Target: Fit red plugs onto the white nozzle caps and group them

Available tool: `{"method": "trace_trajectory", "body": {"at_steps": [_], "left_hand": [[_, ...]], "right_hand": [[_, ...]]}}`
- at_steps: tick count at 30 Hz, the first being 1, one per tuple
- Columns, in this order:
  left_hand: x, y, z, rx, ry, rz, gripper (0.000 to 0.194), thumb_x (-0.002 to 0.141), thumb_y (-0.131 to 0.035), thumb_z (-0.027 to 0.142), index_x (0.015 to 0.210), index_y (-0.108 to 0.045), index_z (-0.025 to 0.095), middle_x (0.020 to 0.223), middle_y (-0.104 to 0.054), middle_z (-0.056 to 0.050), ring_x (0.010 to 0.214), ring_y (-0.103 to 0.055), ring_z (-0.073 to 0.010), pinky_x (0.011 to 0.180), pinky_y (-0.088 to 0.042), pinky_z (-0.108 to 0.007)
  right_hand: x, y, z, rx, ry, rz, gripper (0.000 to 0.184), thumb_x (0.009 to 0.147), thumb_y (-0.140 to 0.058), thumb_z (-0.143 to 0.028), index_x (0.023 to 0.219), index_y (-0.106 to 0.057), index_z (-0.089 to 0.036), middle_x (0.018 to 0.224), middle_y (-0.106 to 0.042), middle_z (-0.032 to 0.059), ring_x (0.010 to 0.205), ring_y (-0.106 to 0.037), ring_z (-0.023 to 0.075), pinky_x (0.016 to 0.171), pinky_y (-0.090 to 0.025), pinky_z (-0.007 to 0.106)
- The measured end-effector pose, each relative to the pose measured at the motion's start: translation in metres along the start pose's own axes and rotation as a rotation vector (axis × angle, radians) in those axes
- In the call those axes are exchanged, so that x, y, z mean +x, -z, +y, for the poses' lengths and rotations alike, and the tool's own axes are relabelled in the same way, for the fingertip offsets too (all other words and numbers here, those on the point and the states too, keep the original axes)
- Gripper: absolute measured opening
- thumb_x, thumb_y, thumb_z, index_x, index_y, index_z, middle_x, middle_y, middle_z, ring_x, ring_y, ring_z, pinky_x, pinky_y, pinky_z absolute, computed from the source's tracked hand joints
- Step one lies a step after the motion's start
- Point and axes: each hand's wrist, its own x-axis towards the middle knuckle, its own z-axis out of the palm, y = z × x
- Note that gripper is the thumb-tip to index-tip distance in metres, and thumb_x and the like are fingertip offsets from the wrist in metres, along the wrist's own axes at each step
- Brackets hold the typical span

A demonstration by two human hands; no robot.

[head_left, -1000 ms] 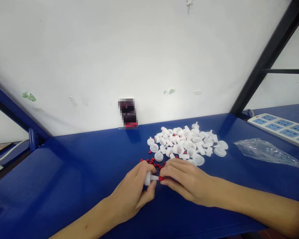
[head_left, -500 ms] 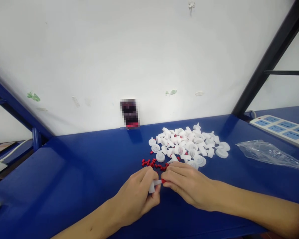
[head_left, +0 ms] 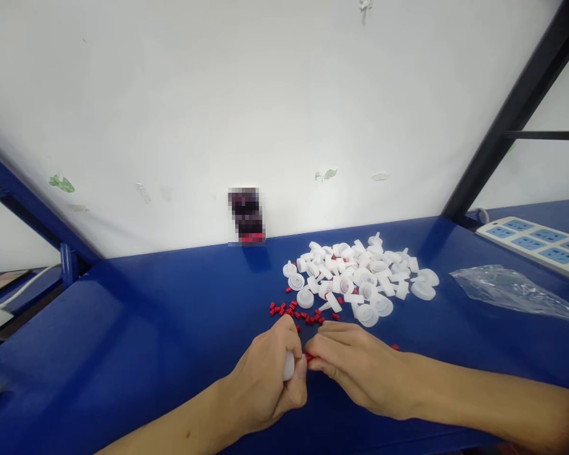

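White cap (head_left: 289, 366) sits in our left hand (head_left: 268, 373) near the front edge of the surface (head_left: 171, 316), partly hidden by the fingers. Our left grip is closed around it, while our right hand (head_left: 367, 370) has its grip pinched on a red piece (head_left: 308, 357) just beside it. Between our hands and the back edge, we see loose red pieces (head_left: 290, 311) and a pile of white caps (head_left: 360, 272). Toward the right edge lies a clear plastic bag (head_left: 512, 291), near a power strip (head_left: 540, 243).
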Motion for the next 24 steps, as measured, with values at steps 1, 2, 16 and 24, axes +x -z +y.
{"method": "trace_trajectory", "body": {"at_steps": [1,2,16,24], "left_hand": [[-0.001,-0.002,0.000,-0.031,0.007,0.028,0.017,0.088,-0.040,0.009,0.095,-0.033,0.023,0.074,-0.037,0.004,0.058,-0.035,-0.0119,0.053,-0.028,-0.025],[-0.002,-0.004,0.000,-0.063,0.020,0.052,0.016,0.089,-0.040,0.010,0.096,-0.033,0.023,0.074,-0.036,0.004,0.058,-0.035,-0.0121,0.054,-0.028,-0.026],[-0.013,-0.016,-0.003,-0.160,-0.025,0.186,0.022,0.088,-0.042,0.003,0.098,-0.037,0.022,0.076,-0.035,0.002,0.064,-0.036,-0.0137,0.055,-0.029,-0.028],[-0.011,-0.012,-0.004,-0.115,-0.113,0.132,0.022,0.089,-0.044,0.007,0.105,-0.038,0.021,0.077,-0.037,0.000,0.066,-0.040,-0.0158,0.053,-0.036,-0.029]], "right_hand": [[0.000,-0.002,-0.001,0.030,-0.018,0.014,0.031,0.107,-0.028,-0.024,0.082,-0.047,-0.020,0.070,-0.055,0.0006,0.062,-0.046,0.0135,0.061,-0.041,0.025],[-0.001,-0.003,-0.001,0.055,-0.035,0.027,0.030,0.106,-0.029,-0.024,0.082,-0.046,-0.020,0.070,-0.054,0.0002,0.062,-0.044,0.0133,0.060,-0.040,0.024],[0.008,0.001,-0.017,0.419,-0.281,-0.084,0.028,0.104,-0.032,-0.027,0.079,-0.042,-0.021,0.070,-0.048,-0.0023,0.061,-0.042,0.0108,0.060,-0.036,0.024],[0.010,0.020,-0.020,0.498,-0.351,-0.186,0.029,0.104,-0.038,-0.030,0.077,-0.043,-0.019,0.062,-0.040,-0.0061,0.055,-0.039,0.0074,0.054,-0.032,0.021]]}}
